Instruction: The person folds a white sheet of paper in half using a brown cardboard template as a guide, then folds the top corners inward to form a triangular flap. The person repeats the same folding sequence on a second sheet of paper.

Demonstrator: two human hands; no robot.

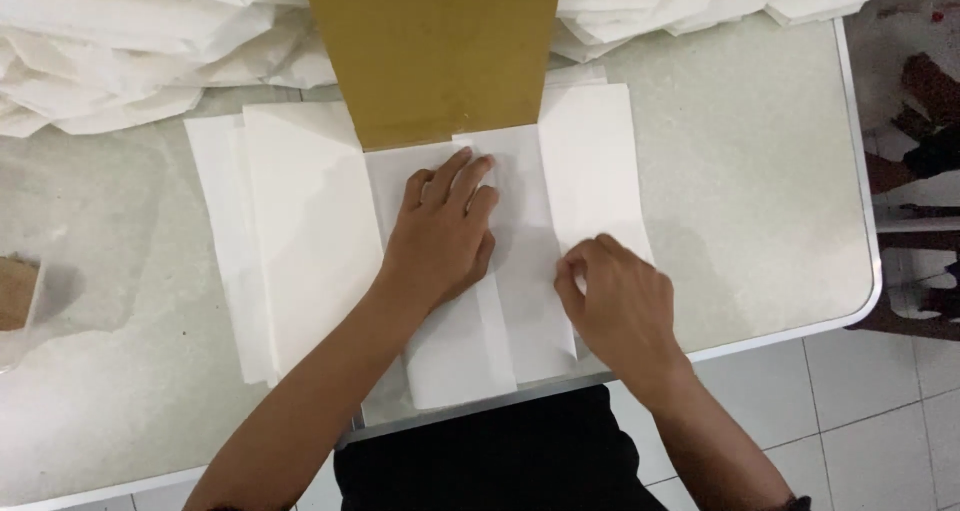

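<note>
Left hand: the left hand (440, 233) is laid flat, palm down and fingers spread, on the middle of the white folded fabric sheet (470, 271); nothing is grasped, the grip is released and the cloth is only pressed, seemingly to keep the fold from shifting.
Right hand: the right hand (615, 306) is set at the right edge of the folded panel, fingers curled; thumb and fingertips appear pinched on the cloth edge, though the contact itself is partly hidden.
Fabric sheet: it is spread on the pale grey desk (760, 191), near the front edge, with its side flaps turned inward over the centre.
Board: a flat mustard-brown cardboard template (432, 51) is laid over the far part of the sheet, its near edge just beyond the left fingertips, apparently serving as a folding guide.
Stacks: piles of folded white cloth pieces (130, 51) are ranged along the far side of the desk, on both sides of the board.
Left margin: a small brown object (15, 291) is seen at the left border, well apart from the hands.
</note>
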